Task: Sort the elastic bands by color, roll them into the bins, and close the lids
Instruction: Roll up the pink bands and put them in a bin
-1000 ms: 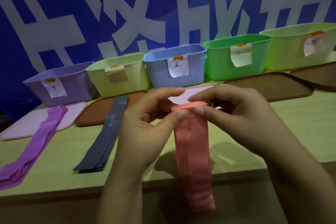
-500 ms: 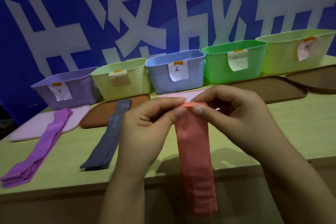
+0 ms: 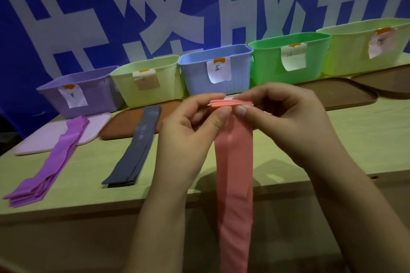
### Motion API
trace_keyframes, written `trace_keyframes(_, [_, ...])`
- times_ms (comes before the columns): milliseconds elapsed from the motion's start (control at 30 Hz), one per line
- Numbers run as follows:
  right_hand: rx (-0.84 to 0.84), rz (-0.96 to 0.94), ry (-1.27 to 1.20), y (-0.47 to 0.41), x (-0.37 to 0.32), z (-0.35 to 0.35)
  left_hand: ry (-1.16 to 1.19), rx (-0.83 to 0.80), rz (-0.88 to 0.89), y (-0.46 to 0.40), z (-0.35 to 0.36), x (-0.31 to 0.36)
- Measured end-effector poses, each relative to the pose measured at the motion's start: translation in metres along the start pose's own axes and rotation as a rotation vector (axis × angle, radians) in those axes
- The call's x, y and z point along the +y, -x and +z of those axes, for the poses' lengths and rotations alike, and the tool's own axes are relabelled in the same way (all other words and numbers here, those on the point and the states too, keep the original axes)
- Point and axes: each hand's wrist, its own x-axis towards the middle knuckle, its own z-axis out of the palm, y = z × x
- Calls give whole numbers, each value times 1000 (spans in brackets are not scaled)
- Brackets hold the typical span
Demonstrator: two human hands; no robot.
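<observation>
A stack of pink elastic bands (image 3: 234,168) hangs down past the table's front edge. My left hand (image 3: 188,133) and my right hand (image 3: 286,117) both pinch its top end between thumb and fingers, above the table. A stack of purple bands (image 3: 55,162) lies at the left, partly over a pink lid (image 3: 44,137). A dark grey band (image 3: 137,148) lies beside it, its far end on a brown lid (image 3: 119,126). Five open, labelled bins stand along the back: purple (image 3: 93,97), pale yellow-green (image 3: 162,80), blue (image 3: 239,73), green (image 3: 310,60) and another pale yellow-green (image 3: 346,55).
Two brown lids (image 3: 346,93) (image 3: 386,82) lie in front of the right-hand bins. A blue banner with white characters hangs behind the bins. The wooden table's front edge (image 3: 88,208) runs just below my wrists.
The view has tipped slightly, so the bins sit lower in frame. Both hands keep pinching the pink bands' top end, whose layers now lie flatter and more even.
</observation>
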Motion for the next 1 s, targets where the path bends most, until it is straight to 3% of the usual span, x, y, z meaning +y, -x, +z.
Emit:
trace_keyframes(200, [-125,70,-188,0,1,-5,-30,43,62,1,0,-2])
trace_keyframes(400, [-178,121,-430,5,-6,-11,106,-60,13,3,-6,0])
trace_keyframes(633, [-133,158,-436,6,-4,-11,102,-193,-26,4,-7,5])
trace_keyframes(800, [-137,221,-520,9,-4,-10,117,-155,10,4,-8,-1])
trace_keyframes(1000, [-212,296,-647,10,-8,-10,349,-202,-117,5,-9,-5])
